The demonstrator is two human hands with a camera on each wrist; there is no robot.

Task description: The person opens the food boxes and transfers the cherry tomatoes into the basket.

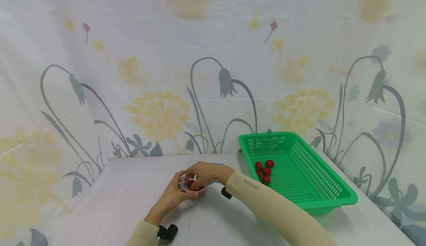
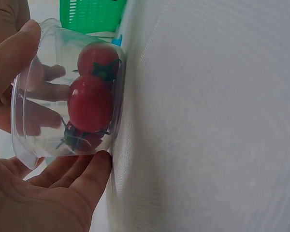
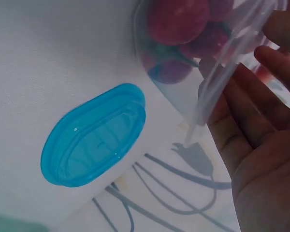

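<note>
My left hand holds a clear plastic container between thumb and fingers, its base resting on the white table. Several red cherry tomatoes with green stems lie inside it. From above, my right hand reaches into the container. Its extended fingers show through the clear wall, close to the tomatoes, with none visibly between them. A translucent blue lid lies on the table just past the container, largely hidden behind my right hand in the head view.
A green plastic basket stands to the right, with several more cherry tomatoes at its left end. My right forearm passes in front of the basket's near left side. A flower-printed curtain hangs behind the white-covered table.
</note>
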